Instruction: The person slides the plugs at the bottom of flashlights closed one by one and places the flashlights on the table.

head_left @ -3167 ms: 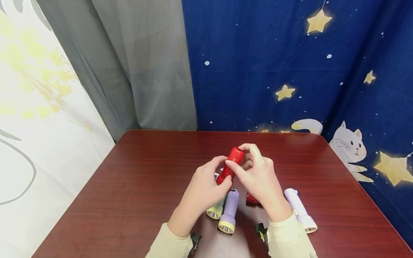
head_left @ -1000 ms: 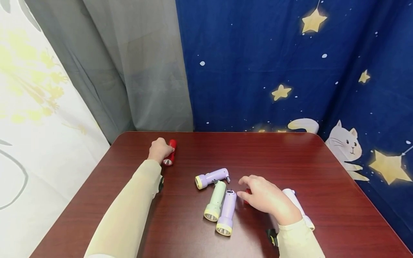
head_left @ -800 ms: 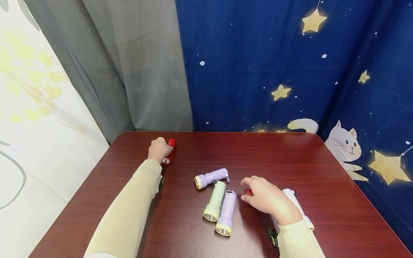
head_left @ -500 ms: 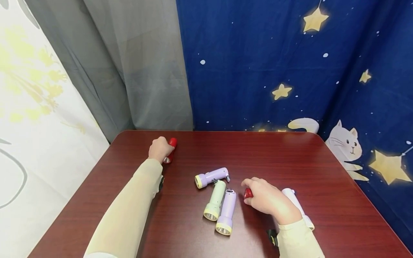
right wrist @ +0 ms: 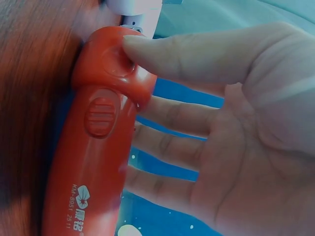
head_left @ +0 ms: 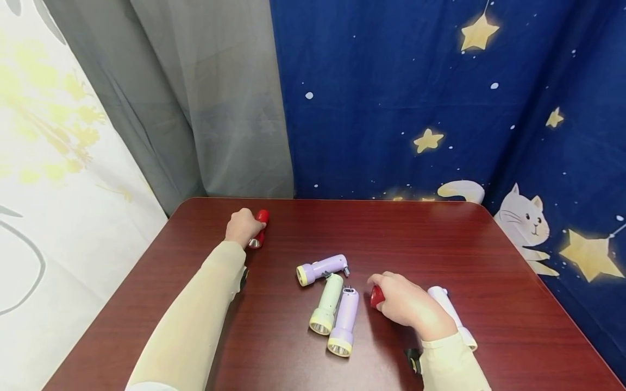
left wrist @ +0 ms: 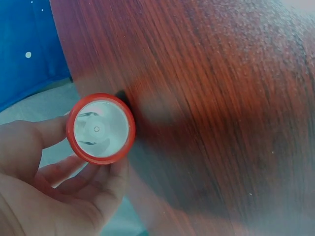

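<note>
One red torch (head_left: 260,229) lies flat at the far left of the desk (head_left: 420,233), its round silver-lined lens (left wrist: 100,129) facing the near edge, gripped by the left hand (head_left: 241,227). A second red torch (right wrist: 96,162), with a ribbed slide switch and white lettering on its body, lies near the desk's middle, mostly covered by the right hand (head_left: 405,303), which curls round it.

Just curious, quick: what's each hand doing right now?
Left hand: holding a red flashlight on the table.
Right hand: gripping another red flashlight.
</note>
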A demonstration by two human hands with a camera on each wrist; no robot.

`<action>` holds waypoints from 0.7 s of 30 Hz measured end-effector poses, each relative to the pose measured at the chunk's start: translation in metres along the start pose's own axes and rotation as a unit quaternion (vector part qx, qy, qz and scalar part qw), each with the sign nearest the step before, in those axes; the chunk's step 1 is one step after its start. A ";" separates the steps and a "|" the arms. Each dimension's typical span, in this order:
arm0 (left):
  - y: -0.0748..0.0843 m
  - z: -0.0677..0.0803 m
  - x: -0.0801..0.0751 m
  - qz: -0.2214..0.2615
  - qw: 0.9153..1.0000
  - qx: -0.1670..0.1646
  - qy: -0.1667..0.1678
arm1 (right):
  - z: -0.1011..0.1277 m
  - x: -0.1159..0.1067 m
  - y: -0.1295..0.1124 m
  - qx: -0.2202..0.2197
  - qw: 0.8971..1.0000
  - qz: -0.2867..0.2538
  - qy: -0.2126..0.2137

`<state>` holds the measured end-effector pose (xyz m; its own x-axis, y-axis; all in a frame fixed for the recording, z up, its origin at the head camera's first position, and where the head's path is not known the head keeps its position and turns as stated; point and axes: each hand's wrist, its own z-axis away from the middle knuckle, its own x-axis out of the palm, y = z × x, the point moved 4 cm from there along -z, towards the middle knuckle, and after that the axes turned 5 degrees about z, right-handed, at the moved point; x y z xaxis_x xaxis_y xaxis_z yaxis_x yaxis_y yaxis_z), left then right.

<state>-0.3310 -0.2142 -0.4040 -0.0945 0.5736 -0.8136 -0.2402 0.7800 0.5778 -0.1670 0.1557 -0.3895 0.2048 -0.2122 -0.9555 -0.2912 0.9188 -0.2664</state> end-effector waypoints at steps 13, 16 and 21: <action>-0.005 -0.010 0.002 -0.008 1.000 -0.009 -0.019 | -0.002 0.003 0.001 0.002 1.000 -0.001 -0.006; -0.026 -0.043 0.016 -0.012 1.000 -0.003 -0.018 | -0.003 0.004 0.002 0.002 1.000 -0.003 -0.006; -0.018 -0.032 0.009 -0.009 1.000 -0.012 -0.022 | -0.004 0.005 0.002 0.000 1.000 -0.004 -0.006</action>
<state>-0.3582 -0.2305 -0.4237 -0.0470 0.5700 -0.8203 -0.2648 0.7847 0.5605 -0.1707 0.1549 -0.3955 0.2192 -0.2155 -0.9516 -0.2885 0.9174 -0.2742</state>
